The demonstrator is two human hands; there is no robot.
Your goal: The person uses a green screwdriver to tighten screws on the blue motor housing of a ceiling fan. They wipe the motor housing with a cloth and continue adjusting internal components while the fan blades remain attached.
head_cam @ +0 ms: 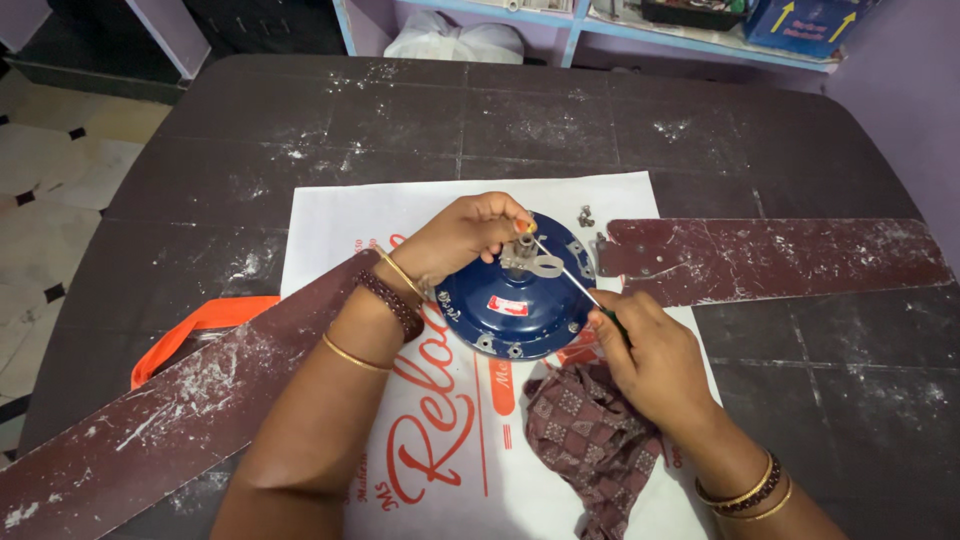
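Note:
A round blue fan motor housing (510, 310) lies on a white printed sheet (340, 225) in the middle of the dark table. My left hand (455, 237) rests on its upper left edge, fingertips pinching a small part at the metal hub (530, 258). My right hand (650, 360) grips a thin screwdriver (570, 280) whose tip reaches the hub. Two dusty maroon fan blades extend from the housing, one to the right (780, 255), one to the lower left (170, 410).
A brown patterned cloth (590, 440) lies on the sheet below the housing. Small screws (586, 215) sit near the right blade's root. An orange strap (190, 330) pokes out at left. Blue shelves (600, 25) and a white bag (450, 40) stand beyond the table (300, 110).

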